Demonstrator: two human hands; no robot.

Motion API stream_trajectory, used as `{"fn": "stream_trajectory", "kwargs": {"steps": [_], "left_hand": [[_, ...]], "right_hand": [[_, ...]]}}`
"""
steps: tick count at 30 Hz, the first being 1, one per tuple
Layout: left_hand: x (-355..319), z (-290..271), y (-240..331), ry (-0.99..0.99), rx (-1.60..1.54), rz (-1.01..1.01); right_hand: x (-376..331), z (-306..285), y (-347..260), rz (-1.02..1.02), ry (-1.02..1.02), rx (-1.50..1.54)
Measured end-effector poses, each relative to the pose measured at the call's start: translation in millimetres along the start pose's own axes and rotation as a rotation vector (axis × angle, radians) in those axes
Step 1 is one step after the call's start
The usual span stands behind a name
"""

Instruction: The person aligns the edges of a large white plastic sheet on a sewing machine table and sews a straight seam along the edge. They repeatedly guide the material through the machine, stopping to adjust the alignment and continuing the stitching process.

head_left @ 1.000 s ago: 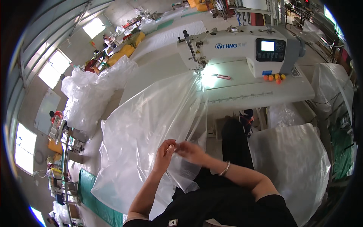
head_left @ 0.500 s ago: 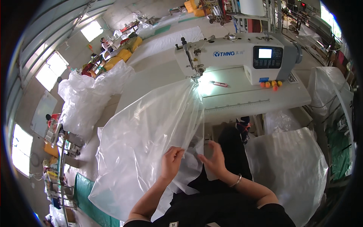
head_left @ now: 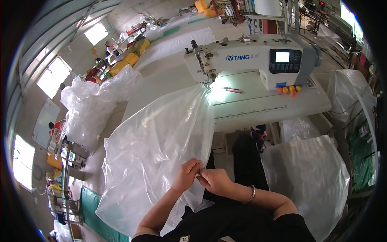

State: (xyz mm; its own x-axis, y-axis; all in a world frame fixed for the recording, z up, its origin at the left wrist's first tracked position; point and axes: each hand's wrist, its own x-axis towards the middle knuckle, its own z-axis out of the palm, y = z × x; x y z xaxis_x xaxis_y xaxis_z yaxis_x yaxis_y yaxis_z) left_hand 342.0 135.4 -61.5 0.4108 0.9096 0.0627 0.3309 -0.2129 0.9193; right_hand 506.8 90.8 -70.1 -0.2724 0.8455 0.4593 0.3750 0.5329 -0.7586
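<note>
A large translucent plastic sheet (head_left: 149, 129) runs from under the needle of a white sewing machine (head_left: 242, 56) down over my lap. My left hand (head_left: 188, 174) is closed on the sheet's right edge, fingers pinched together. Right beside it, my right hand (head_left: 215, 181) is closed too, its fingertips at that same edge and almost touching the left hand. A bracelet circles my right wrist. The bit of edge between the fingers is mostly hidden.
A red-handled cutter (head_left: 232, 90) lies by the lit needle, with several small orange and yellow balls (head_left: 291, 90) under the control panel. More clear plastic sheeting (head_left: 306, 177) hangs at my right. A big plastic heap (head_left: 90, 105) stands left. People sit at work farther back.
My right hand has swung left and down from open, spread fingers to a closed grip beside my left hand. The sheet's right edge has been drawn slightly left.
</note>
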Motion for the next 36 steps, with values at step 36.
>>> {"fn": "stream_trajectory", "kwargs": {"steps": [36], "left_hand": [[19,14,21,-0.170,0.522,0.524]], "right_hand": [[225,-69,173,0.380,0.113,-0.780]]}}
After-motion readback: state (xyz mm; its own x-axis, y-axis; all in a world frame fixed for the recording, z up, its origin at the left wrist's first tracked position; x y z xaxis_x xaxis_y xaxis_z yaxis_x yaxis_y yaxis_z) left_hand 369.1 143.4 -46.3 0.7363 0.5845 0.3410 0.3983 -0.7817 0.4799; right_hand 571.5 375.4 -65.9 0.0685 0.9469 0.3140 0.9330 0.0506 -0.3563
